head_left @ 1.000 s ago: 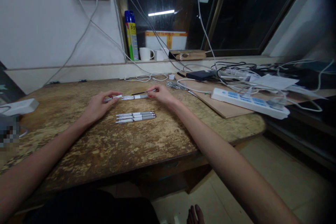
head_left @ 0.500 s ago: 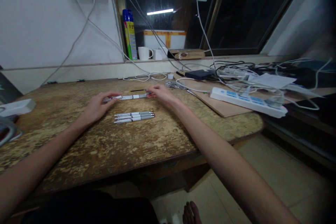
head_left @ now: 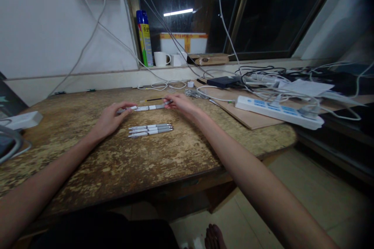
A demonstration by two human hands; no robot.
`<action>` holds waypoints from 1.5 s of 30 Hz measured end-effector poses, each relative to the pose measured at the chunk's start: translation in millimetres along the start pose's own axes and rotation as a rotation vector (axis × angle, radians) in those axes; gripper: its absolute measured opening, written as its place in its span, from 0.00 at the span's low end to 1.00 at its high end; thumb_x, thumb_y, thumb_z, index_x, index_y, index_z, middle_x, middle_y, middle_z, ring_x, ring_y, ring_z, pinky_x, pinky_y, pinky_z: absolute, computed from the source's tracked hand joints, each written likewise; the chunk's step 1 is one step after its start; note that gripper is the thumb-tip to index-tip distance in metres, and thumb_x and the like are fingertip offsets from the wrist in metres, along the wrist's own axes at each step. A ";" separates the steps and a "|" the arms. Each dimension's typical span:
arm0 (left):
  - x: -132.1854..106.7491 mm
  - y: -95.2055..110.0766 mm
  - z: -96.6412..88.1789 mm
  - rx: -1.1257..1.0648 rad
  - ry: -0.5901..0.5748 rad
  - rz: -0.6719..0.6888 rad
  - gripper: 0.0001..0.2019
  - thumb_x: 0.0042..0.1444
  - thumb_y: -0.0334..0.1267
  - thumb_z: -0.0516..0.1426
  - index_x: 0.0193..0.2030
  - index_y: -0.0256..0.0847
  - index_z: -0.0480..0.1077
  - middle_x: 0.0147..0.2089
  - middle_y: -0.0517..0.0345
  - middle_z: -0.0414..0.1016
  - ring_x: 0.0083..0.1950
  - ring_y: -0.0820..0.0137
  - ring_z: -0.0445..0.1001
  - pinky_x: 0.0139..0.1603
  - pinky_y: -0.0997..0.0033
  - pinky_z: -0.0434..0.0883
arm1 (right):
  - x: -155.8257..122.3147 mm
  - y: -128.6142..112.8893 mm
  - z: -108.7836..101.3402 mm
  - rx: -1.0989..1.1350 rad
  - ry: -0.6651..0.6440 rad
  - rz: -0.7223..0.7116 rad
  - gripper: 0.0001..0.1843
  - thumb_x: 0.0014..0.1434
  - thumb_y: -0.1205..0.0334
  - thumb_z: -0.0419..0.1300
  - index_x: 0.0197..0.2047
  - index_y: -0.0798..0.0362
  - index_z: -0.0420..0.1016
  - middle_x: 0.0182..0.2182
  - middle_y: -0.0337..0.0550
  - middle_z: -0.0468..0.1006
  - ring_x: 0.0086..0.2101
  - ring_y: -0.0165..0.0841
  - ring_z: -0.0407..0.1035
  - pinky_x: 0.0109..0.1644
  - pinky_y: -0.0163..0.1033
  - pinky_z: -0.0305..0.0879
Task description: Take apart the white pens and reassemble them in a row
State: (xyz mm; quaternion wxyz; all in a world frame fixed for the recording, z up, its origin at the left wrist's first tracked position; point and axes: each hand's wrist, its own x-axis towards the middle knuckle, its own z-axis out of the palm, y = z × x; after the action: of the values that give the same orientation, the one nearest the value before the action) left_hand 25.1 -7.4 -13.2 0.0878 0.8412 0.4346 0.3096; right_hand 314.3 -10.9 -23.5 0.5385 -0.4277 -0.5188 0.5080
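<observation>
My left hand (head_left: 112,118) has its thumb and fingers closed on a white-and-grey pen piece (head_left: 133,108), whose far end pokes out under the palm. Close to its right lies a pen barrel (head_left: 150,107), white turning grey, running across toward the other hand. My right hand (head_left: 182,105) pinches a small grey piece at the barrel's right end; whether it is joined to the barrel I cannot tell. A thin dark refill (head_left: 154,100) with a yellowish part lies just behind. Nearer to me, several white-and-grey pens (head_left: 150,130) lie side by side.
A white power strip (head_left: 277,112) and a heap of cables (head_left: 260,79) lie on a board (head_left: 248,121) at the right. A white adapter (head_left: 25,120) is at the left edge. On the sill stand a spray can (head_left: 145,41) and a white mug (head_left: 160,59).
The camera view has shifted slightly. Both hands stay nearly in place, with only a small movement of the right fingers at the barrel's right end.
</observation>
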 end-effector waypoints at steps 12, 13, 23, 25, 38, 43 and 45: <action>-0.3 -3.4 2.2 -0.036 0.006 0.023 0.25 0.67 0.58 0.52 0.59 0.46 0.77 0.60 0.52 0.79 0.59 0.54 0.76 0.64 0.57 0.67 | 0.1 0.6 2.1 0.004 -0.051 -0.007 0.16 0.67 0.67 0.56 0.29 0.56 0.79 0.34 0.50 0.82 0.30 0.28 0.74 0.40 0.34 0.72; -0.5 -3.0 2.1 -0.038 0.011 0.024 0.25 0.67 0.58 0.51 0.59 0.45 0.77 0.60 0.52 0.79 0.60 0.54 0.76 0.64 0.58 0.67 | 0.1 0.9 2.2 0.005 -0.052 -0.011 0.15 0.67 0.66 0.57 0.29 0.56 0.79 0.35 0.50 0.83 0.30 0.28 0.74 0.41 0.35 0.72; -2.1 0.6 0.3 -0.022 0.020 0.030 0.25 0.69 0.56 0.50 0.60 0.45 0.76 0.60 0.53 0.79 0.59 0.54 0.76 0.63 0.59 0.67 | -3.2 1.8 0.7 -0.040 -0.106 -0.032 0.10 0.64 0.67 0.63 0.30 0.54 0.80 0.34 0.45 0.82 0.34 0.29 0.74 0.45 0.35 0.71; -2.1 0.4 0.4 -0.036 0.016 0.033 0.25 0.69 0.55 0.49 0.61 0.44 0.76 0.61 0.52 0.79 0.59 0.55 0.75 0.63 0.59 0.66 | -4.0 1.4 0.8 -0.034 -0.107 -0.033 0.09 0.63 0.68 0.63 0.31 0.55 0.80 0.34 0.44 0.82 0.34 0.29 0.74 0.45 0.35 0.71; -2.5 0.4 1.0 -0.054 0.025 -0.027 0.28 0.66 0.60 0.51 0.61 0.44 0.76 0.60 0.51 0.79 0.56 0.55 0.77 0.61 0.59 0.67 | -10.3 -5.5 3.5 -0.066 -0.066 -0.031 0.06 0.62 0.71 0.63 0.34 0.56 0.81 0.31 0.43 0.81 0.32 0.28 0.72 0.41 0.33 0.69; -3.9 5.4 0.5 -0.066 0.011 -0.019 0.28 0.66 0.60 0.51 0.61 0.45 0.76 0.60 0.52 0.79 0.53 0.57 0.77 0.58 0.61 0.69 | -7.6 -2.5 2.2 -0.089 -0.085 -0.059 0.08 0.63 0.67 0.63 0.32 0.55 0.81 0.34 0.46 0.82 0.33 0.29 0.72 0.41 0.35 0.69; -4.1 6.7 0.4 -0.048 0.007 -0.034 0.28 0.66 0.59 0.51 0.61 0.45 0.76 0.59 0.52 0.80 0.49 0.58 0.77 0.55 0.62 0.70 | -6.0 -1.4 1.6 -0.095 -0.098 -0.066 0.09 0.64 0.66 0.63 0.31 0.55 0.81 0.33 0.46 0.82 0.32 0.29 0.72 0.41 0.35 0.69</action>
State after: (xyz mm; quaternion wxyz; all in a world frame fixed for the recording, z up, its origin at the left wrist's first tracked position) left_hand 28.1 -14.6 -12.6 0.1115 0.8301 0.4417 0.3215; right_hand 313.1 -17.1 -22.7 0.5079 -0.4100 -0.5818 0.4852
